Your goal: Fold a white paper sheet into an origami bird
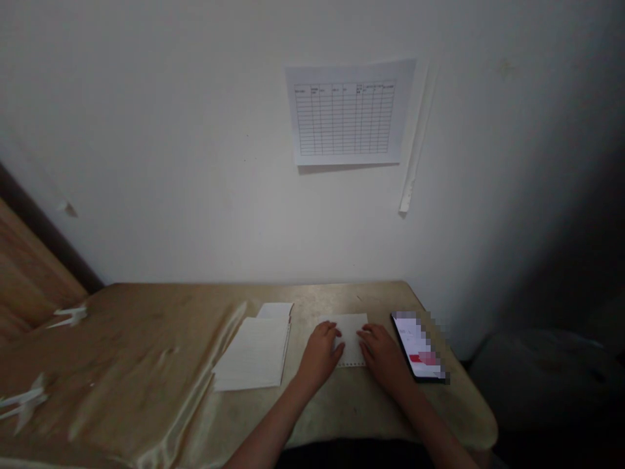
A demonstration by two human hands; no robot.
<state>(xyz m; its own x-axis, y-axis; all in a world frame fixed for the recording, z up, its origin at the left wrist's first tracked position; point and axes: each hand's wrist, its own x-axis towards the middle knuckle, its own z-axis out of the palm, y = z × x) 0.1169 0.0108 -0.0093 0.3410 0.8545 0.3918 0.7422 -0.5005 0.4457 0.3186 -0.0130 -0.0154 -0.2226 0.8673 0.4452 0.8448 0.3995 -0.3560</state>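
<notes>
Gridded sheet (346, 120) on wall (170, 163); lit phone (413, 335) on table (351, 413), right side.

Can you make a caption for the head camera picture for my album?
The left hand and right hand rest on a white sheet, between a pile of paper and a phone.

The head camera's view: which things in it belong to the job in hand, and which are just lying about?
Seemingly in the job:
small white sheet, touched by the left hand and the right hand

Seemingly just about, untouched:
paper stack (possibly related)
phone, screen lit
printed chart on the wall
white pieces, far left
</notes>
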